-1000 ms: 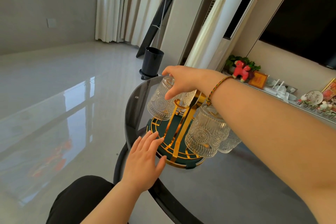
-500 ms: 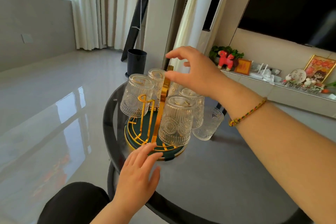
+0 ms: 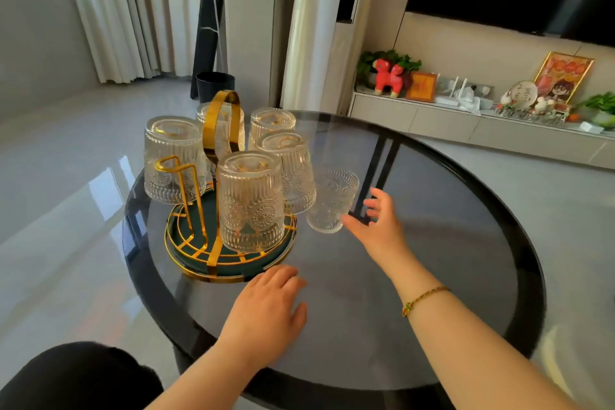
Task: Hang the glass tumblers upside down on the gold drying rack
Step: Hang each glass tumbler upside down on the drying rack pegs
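On the round dark glass table [image 3: 432, 276] stands the gold drying rack [image 3: 213, 236] with its green base; 5 glass tumblers hang upside down on its prongs, the nearest [image 3: 251, 201] at the front, 1 [image 3: 173, 158] on the left, 3 behind; 1 gold prong [image 3: 179, 176] at the front left is bare; the sixth tumbler [image 3: 329, 200] stands upright on the table just right of the rack; the right hand [image 3: 376, 226] reaches beside it with fingers spread apart, holding nothing, fingertips near or touching the glass, which I cannot tell; the left hand [image 3: 266, 306] lies flat and empty on the table, just in front of the rack's base; a braided bracelet [image 3: 422, 299] circles the right wrist.
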Motion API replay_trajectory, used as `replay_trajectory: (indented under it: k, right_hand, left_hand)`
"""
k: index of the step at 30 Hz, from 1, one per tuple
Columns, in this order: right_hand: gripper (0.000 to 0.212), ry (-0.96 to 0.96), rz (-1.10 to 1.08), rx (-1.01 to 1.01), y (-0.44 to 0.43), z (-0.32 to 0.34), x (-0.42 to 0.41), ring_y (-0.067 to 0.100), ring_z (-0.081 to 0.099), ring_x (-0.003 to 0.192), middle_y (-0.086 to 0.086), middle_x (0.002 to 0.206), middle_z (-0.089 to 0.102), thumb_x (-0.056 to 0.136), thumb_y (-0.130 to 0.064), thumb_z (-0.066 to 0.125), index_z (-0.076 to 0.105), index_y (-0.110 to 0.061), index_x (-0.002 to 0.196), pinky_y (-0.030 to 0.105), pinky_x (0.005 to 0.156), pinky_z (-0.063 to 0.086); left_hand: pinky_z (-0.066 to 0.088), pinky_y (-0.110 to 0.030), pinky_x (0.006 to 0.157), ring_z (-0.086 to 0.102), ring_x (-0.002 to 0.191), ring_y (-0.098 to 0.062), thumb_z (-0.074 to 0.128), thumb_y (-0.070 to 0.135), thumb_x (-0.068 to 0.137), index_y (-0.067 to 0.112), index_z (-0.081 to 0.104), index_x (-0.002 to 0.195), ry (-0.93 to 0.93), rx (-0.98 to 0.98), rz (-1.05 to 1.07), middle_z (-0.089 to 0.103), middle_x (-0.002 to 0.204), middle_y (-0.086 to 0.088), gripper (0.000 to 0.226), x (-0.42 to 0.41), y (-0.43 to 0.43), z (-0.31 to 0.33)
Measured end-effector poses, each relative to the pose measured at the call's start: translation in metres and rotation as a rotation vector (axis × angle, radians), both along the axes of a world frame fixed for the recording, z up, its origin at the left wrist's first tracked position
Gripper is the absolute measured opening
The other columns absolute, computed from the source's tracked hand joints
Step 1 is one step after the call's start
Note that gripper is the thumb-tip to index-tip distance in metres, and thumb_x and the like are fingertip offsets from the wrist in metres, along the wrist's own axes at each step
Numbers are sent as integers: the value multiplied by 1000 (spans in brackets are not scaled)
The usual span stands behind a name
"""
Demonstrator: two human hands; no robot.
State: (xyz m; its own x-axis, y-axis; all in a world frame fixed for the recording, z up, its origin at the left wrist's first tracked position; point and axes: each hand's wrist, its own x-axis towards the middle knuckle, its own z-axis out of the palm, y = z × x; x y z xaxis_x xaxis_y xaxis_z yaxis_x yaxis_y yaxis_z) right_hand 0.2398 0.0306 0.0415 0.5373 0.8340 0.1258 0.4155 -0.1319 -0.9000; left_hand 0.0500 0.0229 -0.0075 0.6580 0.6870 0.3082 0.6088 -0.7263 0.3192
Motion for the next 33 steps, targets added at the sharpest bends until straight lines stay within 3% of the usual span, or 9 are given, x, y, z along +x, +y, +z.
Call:
replay_trajectory:
  k: [3,7,12,15,19,25,27,29,33]
  right_hand:
    - [92,30,84,-96,15,-27,2,18,34,123,6,136,36,66,-28,73,14,-19,136,29,94,32]
    - [96,-52,46,-60,35,-41,-4,23,44,121,3,135,46,56,-33,77,20,-25,133,38,100,40]
    - [100,-99,-2,-39,46,-43,-2,24,42,124,4,137,44,54,-35,78,19,-22,134,44,102,39]
    - [93,-60,17,-55,49,-42,0,25,43,122,6,134,45,56,-34,77,25,-19,131,44,101,39]
    - [73,2,21,9,44,-38,-1,21,53,108,5,120,54,53,-29,77,40,-16,116,33,86,47]
    - [57,182,99,71,6,-24,0,4,51,91,-12,101,50,62,-17,73,37,-32,103,10,66,37]
    - [54,167,128,110,-12,-10,3,5,52,93,-13,100,52,64,-15,71,41,-34,103,11,64,39]
    - [53,163,148,146,-25,4,8,5,54,95,-12,103,54,65,-11,70,44,-36,103,12,61,44]
    - [46,92,221,187,-51,41,12,-4,53,92,-19,101,55,68,-10,70,48,-43,92,13,63,45]
  left_hand:
    - [50,-28,86,61,104,-14,74,33,68,22,64,100,47,27,-19,66,109,4,36,0,-1,5]
    - [54,-21,63,68,79,-6,83,42,46,28,68,80,103,113,-14,72,85,12,39,1,-1,5]
    - [55,-24,67,68,84,-9,83,37,51,26,68,84,100,112,13,72,89,9,38,1,-1,7]
    - [48,-33,90,59,108,-17,70,30,73,21,62,105,69,-3,2,64,113,2,34,2,-2,8]
    - [21,-25,109,28,131,-8,40,37,91,28,40,127,37,-39,7,38,139,9,38,2,0,0]
    - [25,-24,106,32,129,-8,41,35,91,27,44,124,23,-47,14,39,139,8,35,1,-1,2]
    - [37,-25,98,46,120,-12,54,29,86,24,54,115,-6,-19,1,50,131,4,29,-3,-6,9]
    - [52,-21,73,65,92,-12,77,19,67,23,66,92,-26,20,-35,67,105,2,28,-6,-7,13]
    - [52,-18,53,68,72,-10,84,6,53,21,68,78,-130,37,-11,72,85,3,33,-22,-15,17]
